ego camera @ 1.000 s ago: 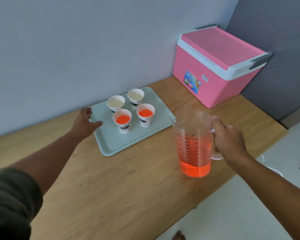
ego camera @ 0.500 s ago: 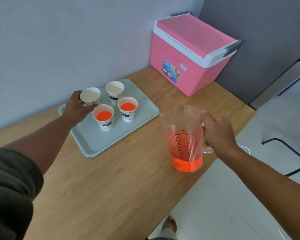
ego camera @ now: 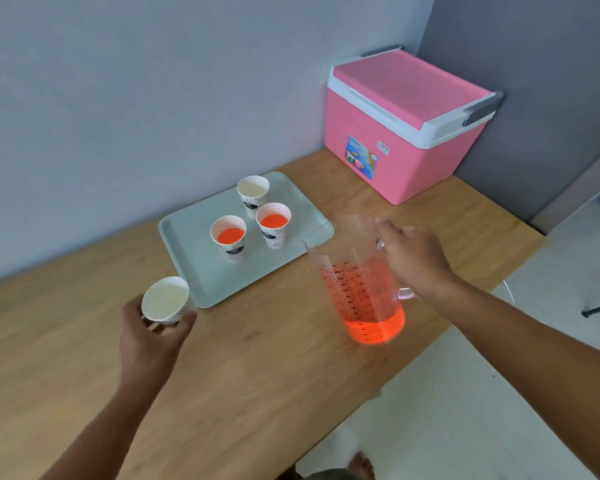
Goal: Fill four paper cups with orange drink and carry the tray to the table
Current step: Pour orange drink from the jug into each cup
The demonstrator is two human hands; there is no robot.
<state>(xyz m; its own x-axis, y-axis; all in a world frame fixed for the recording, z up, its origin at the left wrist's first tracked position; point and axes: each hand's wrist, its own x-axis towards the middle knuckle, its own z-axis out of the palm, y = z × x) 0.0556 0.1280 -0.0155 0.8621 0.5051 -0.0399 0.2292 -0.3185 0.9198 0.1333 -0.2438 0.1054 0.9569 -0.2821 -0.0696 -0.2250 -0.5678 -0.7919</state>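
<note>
A pale green tray (ego camera: 201, 271) lies on the wooden counter (ego camera: 257, 368). On it stand two paper cups with orange drink (ego camera: 228, 237) (ego camera: 273, 224) and one empty paper cup (ego camera: 253, 190) behind them. My left hand (ego camera: 153, 337) holds a fourth, empty paper cup (ego camera: 163, 299) off the tray, near its front left corner. My right hand (ego camera: 413, 251) grips the handle of a clear measuring jug (ego camera: 361, 289), upright at the counter's right edge, with orange drink in its lower part.
A pink cooler box (ego camera: 406, 126) with a white-rimmed lid stands at the back right corner against the walls. The counter's front edge runs diagonally to the right of the jug, with pale floor (ego camera: 499, 410) below. A bare foot (ego camera: 361, 465) shows at the bottom.
My left hand took the empty back left cup off the tray and brought it down toward me. The jug stayed in my right hand.
</note>
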